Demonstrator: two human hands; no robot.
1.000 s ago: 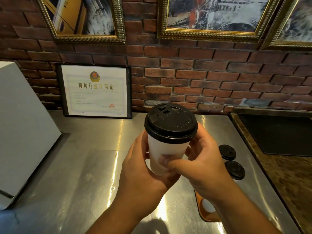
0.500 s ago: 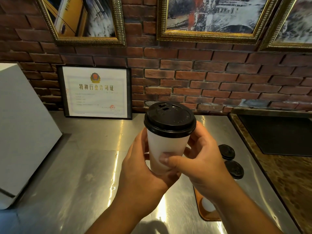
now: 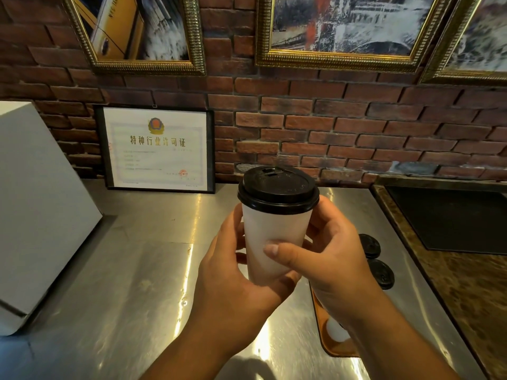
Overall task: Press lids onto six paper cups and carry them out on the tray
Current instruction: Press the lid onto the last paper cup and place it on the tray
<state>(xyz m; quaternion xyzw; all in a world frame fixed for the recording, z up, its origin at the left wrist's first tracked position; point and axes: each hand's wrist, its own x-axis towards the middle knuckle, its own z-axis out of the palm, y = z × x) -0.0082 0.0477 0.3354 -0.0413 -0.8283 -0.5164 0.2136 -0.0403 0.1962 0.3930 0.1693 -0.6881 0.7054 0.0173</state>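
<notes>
Both forearms are bare as far as the bottom edge, with no sleeve, watch or band in view. The left hand and right hand wear no gloves and seemingly no rings, though most fingers are hidden. The right thumbnail is short and unpainted.

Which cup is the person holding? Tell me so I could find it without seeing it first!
Find the shiny steel counter below the brick wall. Above its middle, the left hand and right hand hold up one white paper cup between them. It wears a black lid, while two more black lids lie loose on the counter to its right.
</notes>
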